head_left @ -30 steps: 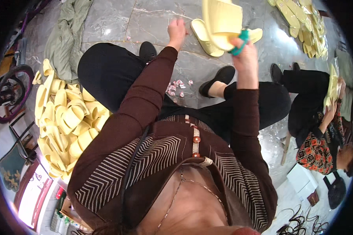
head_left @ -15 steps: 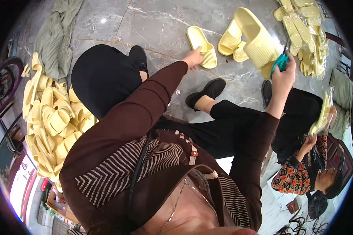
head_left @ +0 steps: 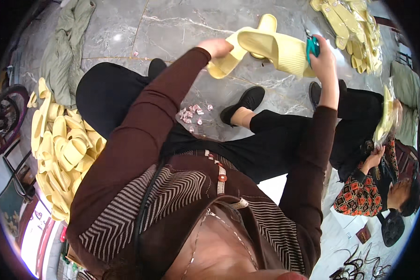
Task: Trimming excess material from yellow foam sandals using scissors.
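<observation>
My left hand (head_left: 218,48) is closed on a pale yellow slide slipper (head_left: 221,67), gripping it at its ribbed strap. In my right hand (head_left: 325,60) are small scissors with teal handles (head_left: 313,49). That same hand also holds a second yellow slipper (head_left: 289,55), its ribbed strap beside the scissors. The two slippers are raised over the floor, and the toe or heel end of one overlaps the other. Behind them another yellow slipper (head_left: 268,22) lies on the floor, partly hidden.
A large heap of loose yellow slippers (head_left: 63,149) is at my left, beside grey-green cloth (head_left: 70,51). Bagged slippers (head_left: 354,28) lie at the far right. At my right a co-worker (head_left: 359,196) handles a slipper in clear plastic (head_left: 386,114). Small paper scraps (head_left: 190,113) lie on the marble floor.
My left hand has lifted the slipper off the floor and brought it up next to the other one. My right hand has moved slightly left and up, turning its slipper more level.
</observation>
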{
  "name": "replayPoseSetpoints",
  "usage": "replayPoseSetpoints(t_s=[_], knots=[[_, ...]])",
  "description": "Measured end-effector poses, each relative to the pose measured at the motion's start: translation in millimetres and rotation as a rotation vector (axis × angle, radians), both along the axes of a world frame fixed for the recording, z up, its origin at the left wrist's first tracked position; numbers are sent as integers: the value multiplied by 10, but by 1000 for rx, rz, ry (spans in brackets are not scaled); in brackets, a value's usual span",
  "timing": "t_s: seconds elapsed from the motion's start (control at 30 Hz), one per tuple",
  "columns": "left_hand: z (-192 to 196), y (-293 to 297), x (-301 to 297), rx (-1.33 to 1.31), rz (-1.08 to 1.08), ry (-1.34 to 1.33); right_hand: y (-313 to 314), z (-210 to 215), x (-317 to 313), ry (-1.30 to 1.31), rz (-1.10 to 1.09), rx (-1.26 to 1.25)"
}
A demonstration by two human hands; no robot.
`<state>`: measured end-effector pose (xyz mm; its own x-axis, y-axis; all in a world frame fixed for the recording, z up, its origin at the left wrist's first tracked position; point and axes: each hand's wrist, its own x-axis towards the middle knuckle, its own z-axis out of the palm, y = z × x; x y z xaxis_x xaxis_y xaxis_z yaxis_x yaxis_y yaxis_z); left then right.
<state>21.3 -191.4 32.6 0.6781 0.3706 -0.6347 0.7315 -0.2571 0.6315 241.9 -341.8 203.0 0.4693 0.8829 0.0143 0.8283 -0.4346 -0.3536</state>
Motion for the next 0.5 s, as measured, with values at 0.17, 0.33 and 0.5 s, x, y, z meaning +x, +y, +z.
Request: replayPoseSetpoints(t_s=[0.17,0.33,0.5], knots=[[978,294,-122,395,-507,-195,33,-21,104,71,98,0],[1455,417,-499,635,-702,-299,76,224,-280,294,156,-5],[1535,407,-775,587,-776,-290,40,145,-426,731,296,-69]])
